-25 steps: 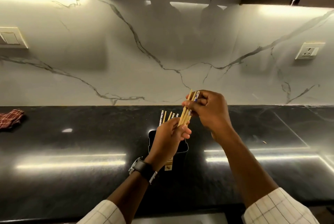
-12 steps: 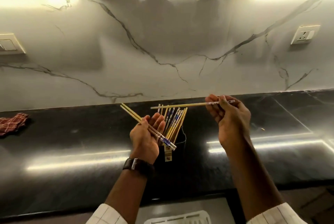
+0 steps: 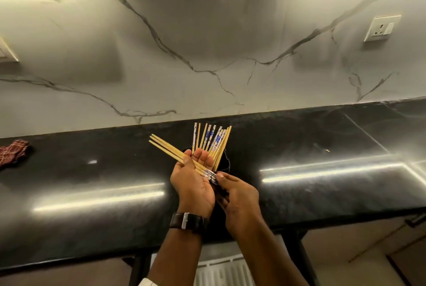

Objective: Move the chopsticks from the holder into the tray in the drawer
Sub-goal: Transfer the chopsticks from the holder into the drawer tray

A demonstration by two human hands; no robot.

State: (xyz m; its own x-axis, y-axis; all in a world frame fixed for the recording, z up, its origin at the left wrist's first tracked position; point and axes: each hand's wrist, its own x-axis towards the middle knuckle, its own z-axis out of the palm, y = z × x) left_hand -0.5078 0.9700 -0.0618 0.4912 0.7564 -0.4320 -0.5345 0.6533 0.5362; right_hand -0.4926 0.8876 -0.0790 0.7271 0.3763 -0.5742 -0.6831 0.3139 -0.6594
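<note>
While 1 plaid cloth (image 3: pixel 13 153) sits far left on the black counter (image 3: pixel 322 184), 2 groups of chopsticks show near the middle. Group 1: about 4 held chopsticks (image 3: pixel 168 149), lying across the left hand (image 3: pixel 192 180), bare tips pointing far-left, patterned ends to the right. Left hand's palm-up w/ fingers mostly flat, loosely cradling them; 1 watch (image 3: pixel 189 221) on that wrist. Group 2: roughly 10 upright chopsticks (image 3: pixel 211 141), fanned out in the dark holder (image 3: pixel 224 163) just behind the hands; exact count hard to tell. Right hand (image 3: pixel 239 202) sits near-right of the left, fingertips (image 3: pixel 220 175) narrowed & pinching the patterned ends. 1 white tray (image 3: pixel 227 272) shows below the counter edge, nearest the camera. 1 wall socket (image 3: pixel 381 28) far right.
</note>
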